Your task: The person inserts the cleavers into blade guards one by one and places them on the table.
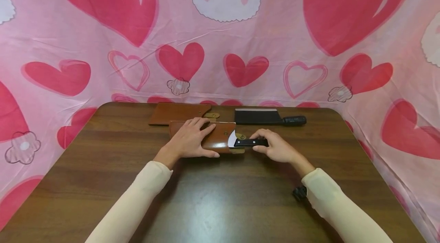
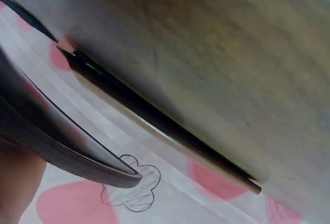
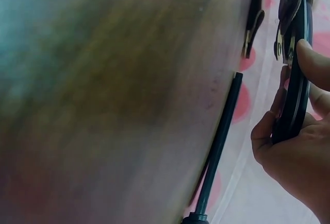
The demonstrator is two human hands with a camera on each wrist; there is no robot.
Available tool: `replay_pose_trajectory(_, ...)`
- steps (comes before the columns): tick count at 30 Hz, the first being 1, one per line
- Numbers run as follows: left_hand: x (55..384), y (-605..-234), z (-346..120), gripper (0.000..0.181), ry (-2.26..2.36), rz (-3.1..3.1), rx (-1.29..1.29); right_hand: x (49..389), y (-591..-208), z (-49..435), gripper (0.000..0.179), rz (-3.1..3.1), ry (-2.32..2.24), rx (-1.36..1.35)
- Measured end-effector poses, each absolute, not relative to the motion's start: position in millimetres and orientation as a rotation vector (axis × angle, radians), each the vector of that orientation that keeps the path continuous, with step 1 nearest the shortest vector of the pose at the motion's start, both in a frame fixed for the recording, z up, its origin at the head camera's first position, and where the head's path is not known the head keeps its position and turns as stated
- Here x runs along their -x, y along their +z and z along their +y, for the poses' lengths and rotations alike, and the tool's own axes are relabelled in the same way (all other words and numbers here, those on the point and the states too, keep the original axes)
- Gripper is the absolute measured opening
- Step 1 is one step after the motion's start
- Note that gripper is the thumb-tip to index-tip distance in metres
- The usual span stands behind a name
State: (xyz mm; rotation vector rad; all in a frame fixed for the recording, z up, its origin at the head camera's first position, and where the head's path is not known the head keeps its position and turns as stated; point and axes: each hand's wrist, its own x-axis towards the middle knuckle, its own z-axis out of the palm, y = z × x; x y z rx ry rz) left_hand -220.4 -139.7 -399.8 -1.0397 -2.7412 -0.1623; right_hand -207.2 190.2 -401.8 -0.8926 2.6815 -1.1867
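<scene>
A kitchen knife with a black riveted handle sits mostly inside a glossy brown leather sheath; only the blade's pale heel shows at the mouth. My left hand holds the sheath, fingers spread over its face and thumb along the near edge. At the handle's end, my right hand grips it between thumb and fingers. In the right wrist view the handle lies within the curled right hand. Both wrist views show the sheath raised off the table.
Behind lies a second brown leather sheath with a strap. To its right rests a dark cleaver with a black handle, at the back of the wooden table. A pink heart-print cloth hangs beyond the far edge.
</scene>
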Motion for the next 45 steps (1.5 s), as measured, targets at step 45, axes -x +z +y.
replay_pose_trajectory(45, 222.9, -410.4, -134.2, 0.101, -0.086, -3.064, 1.08, 217.8, -413.8, 185.5, 0.021, 2.602, -0.969, 0.904)
